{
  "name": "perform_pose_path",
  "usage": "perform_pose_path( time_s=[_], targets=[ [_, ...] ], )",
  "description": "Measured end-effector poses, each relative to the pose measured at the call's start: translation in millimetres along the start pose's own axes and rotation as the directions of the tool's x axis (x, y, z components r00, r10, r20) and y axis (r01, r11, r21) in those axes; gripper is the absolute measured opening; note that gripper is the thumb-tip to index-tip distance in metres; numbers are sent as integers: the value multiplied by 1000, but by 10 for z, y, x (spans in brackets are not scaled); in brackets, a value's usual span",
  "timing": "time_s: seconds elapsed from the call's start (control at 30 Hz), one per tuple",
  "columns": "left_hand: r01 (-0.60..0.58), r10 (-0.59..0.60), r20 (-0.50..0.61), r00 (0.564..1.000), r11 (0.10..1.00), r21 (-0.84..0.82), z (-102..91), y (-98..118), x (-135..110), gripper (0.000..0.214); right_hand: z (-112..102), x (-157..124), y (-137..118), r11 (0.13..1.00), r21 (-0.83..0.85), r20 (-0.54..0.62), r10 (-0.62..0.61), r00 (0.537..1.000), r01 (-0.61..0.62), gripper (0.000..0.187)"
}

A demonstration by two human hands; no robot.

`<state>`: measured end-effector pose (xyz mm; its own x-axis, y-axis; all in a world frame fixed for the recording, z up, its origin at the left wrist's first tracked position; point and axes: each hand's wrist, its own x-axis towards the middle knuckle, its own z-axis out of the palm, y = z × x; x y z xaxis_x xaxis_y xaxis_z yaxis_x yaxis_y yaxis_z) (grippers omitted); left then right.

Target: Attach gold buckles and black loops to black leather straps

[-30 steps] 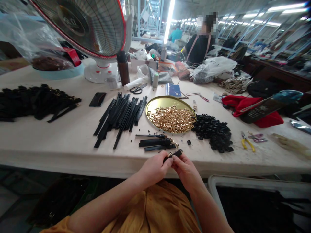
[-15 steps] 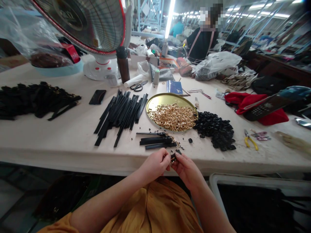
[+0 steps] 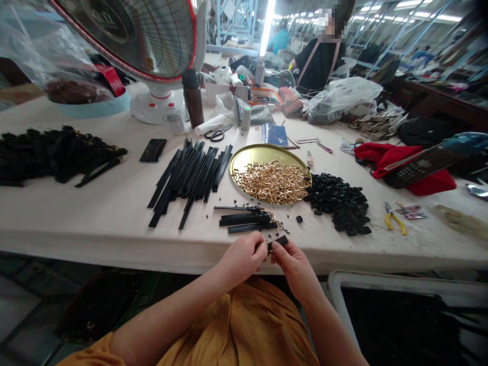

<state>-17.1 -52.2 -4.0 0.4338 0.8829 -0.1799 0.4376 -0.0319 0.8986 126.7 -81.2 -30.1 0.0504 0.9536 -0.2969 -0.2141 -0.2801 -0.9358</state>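
Note:
At the table's front edge my left hand (image 3: 247,254) and my right hand (image 3: 290,260) meet around a short black strap (image 3: 281,241). Thumb and fingers of the right hand pinch it, and its flat end sticks out past them. My left fingers are closed at its other end, where their grip is partly hidden. Just beyond the hands lie several black straps with gold metal fittings (image 3: 247,219). Behind these, a round gold tray (image 3: 244,155) bears a heap of small gold metal pieces (image 3: 276,180).
Black strips (image 3: 194,175) lie left of the tray, small black loops (image 3: 339,203) right of it. Farther right are yellow-handled pliers (image 3: 394,222). A phone (image 3: 153,150), scissors (image 3: 218,133) and a fan (image 3: 152,46) stand or lie farther back. A white bin (image 3: 335,284) is at lower right.
The black piece between my hands has turned, and more of its flat end now shows above the right thumb. The gold metal seen between the fingers is now mostly hidden.

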Motion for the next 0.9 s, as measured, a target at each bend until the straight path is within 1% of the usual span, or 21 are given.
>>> perform_pose_path(
  time_s=[0.2, 0.3, 0.43, 0.5, 0.6, 0.7, 0.8, 0.9],
  targets=[
    [20, -20, -3, 1000, 999, -49, 26, -33, -9, 24, 53, -11, 22, 1000, 0, 1, -21, 1000, 21, 25],
    [20, -20, -11, 1000, 999, -27, 22, -49, -1, 23, 77, -19, 11, 997, -57, -33, -59, 998, 58, 25],
    [24, -24, -42, 999, 1000, 10, 22, -54, 10, 21, 82, -23, 30, 979, -174, -73, -124, 990, 110, 25],
    [26, -25, -49, 999, 1000, 16, 27, -53, 14, 20, 77, -20, 55, 972, -201, -93, -145, 985, 124, 25],
    [14, -15, -40, 999, 1000, -16, 33, -55, 19, 20, 70, -16, 73, 977, -178, -123, -144, 982, 121, 24],
    [10, -12, -15, 1000, 994, -105, 33, -67, 25, 19, 73, -17, 47, 989, -123, -111, -102, 989, 88, 25],
    [37, -35, 17, 999, 984, -172, 30, -87, 27, 18, 83, -21, 27, 993, -92, -87, -87, 992, 79, 24],
    [70, -62, 42, 997, 975, -209, 27, -106, 22, 18, 87, -19, 56, 992, -85, -96, -103, 990, 95, 23]
  ],
)
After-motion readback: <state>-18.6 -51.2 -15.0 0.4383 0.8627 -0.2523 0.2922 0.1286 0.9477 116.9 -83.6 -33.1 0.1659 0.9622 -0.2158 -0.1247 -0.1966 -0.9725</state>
